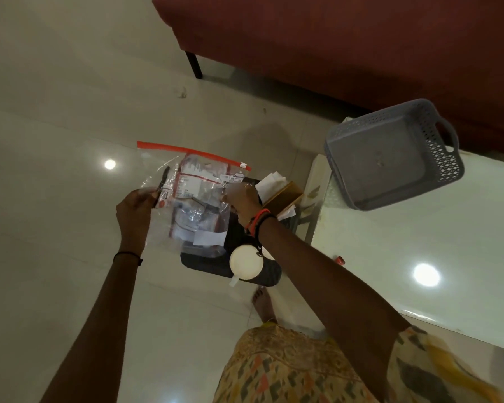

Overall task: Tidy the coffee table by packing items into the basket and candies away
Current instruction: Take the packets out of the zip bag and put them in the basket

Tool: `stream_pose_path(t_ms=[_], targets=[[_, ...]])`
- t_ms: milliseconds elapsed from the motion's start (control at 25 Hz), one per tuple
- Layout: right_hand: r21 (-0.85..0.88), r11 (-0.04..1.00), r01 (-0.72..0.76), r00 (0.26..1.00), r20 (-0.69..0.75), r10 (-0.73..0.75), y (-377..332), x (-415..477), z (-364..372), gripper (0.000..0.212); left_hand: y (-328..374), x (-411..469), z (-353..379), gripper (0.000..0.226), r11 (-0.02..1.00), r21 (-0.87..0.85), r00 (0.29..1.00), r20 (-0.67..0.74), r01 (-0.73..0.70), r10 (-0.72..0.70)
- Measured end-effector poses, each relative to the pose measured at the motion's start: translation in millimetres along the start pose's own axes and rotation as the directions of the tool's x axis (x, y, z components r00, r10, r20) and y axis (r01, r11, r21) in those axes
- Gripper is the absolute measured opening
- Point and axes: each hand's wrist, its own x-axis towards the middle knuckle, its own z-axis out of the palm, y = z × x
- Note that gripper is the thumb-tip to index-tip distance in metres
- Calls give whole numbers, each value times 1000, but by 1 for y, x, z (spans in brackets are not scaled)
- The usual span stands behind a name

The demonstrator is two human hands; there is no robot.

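Note:
I hold a clear zip bag [186,199] with an orange seal strip between both hands, above the floor. It contains wrapped candies and packets. My left hand [134,212] grips its left edge and my right hand [240,199] pinches its right side. An empty grey perforated basket [393,154] sits on the white coffee table [390,251] at the right. Below the bag a dark tray [245,274] carries a white mug [246,264] and a wooden holder [282,196] with white papers.
A red sofa [346,39] with a black leg stands at the back. The glossy tiled floor [56,141] spreads to the left. A small red item [340,260] lies on the table near its left edge. My foot [262,303] is beside the tray.

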Motion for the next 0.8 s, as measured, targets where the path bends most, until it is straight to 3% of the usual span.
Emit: stream_pose_path(t_ms=[40,80,200,440,600,800], targets=[[85,994,-63,994,95,54,-4,0,-5,11,11,-5,-5,19,999,-32,1000,-27,-14,13],[19,999,47,996,72,-48,-7,5,-6,21,23,-9,-9,17,997,-69,999,-49,-26,22],[143,970,195,961,170,-218,-21,-11,-17,35,62,-25,-14,16,981,-171,994,-70,-89,78],[296,786,543,810,61,-583,-42,-68,-103,17,156,-71,18,19,925,-283,967,-62,-253,245],[284,715,639,754,-47,-655,-46,-112,-180,21,203,-117,63,12,900,-333,956,-10,-281,294],[471,600,646,724,-131,-677,-33,-161,-292,28,245,-190,128,20,905,-309,942,72,-292,328]])
